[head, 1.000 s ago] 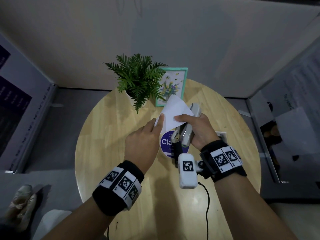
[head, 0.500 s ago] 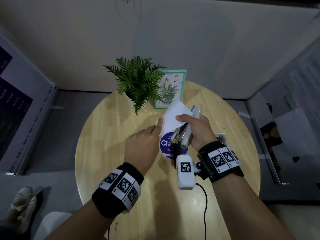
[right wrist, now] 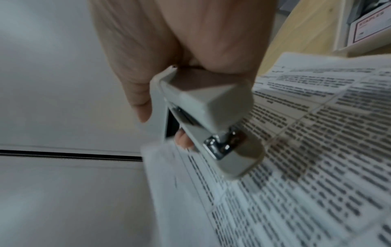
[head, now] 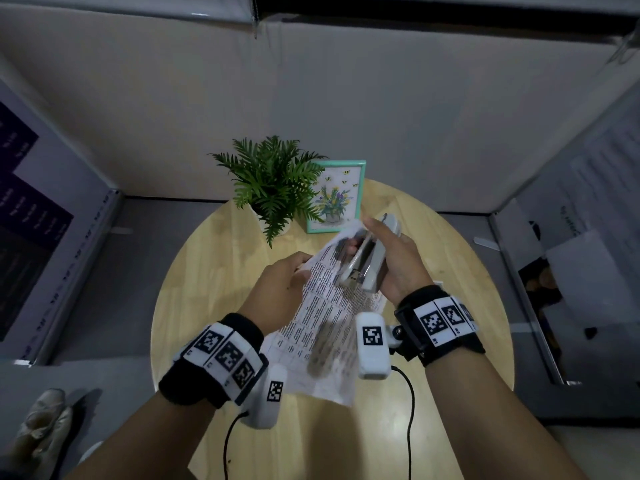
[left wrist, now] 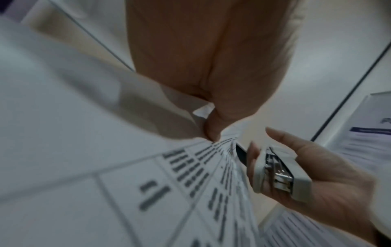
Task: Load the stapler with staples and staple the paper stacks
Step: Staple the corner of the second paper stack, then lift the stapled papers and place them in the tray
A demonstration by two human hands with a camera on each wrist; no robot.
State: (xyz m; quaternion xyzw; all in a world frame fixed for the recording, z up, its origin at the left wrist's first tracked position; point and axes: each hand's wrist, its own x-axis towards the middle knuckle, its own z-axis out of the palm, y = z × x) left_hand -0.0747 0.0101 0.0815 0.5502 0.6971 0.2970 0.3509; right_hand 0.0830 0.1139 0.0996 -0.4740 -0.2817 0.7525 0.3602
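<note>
1. Above the round counter, held up: one stapler, one printed paper stack.
2. Right hand wraps the stapler, apparently biting the stack's far corner.
3. Left hand pinches the stack's left edge.

Both forearms extend forward, each wrist fitted with a black band bearing marker tags. Left hand: fingers curled, pinching the paper stack at its edge. Right hand: fingers and thumb wrapped around the stapler, held raised.
</note>
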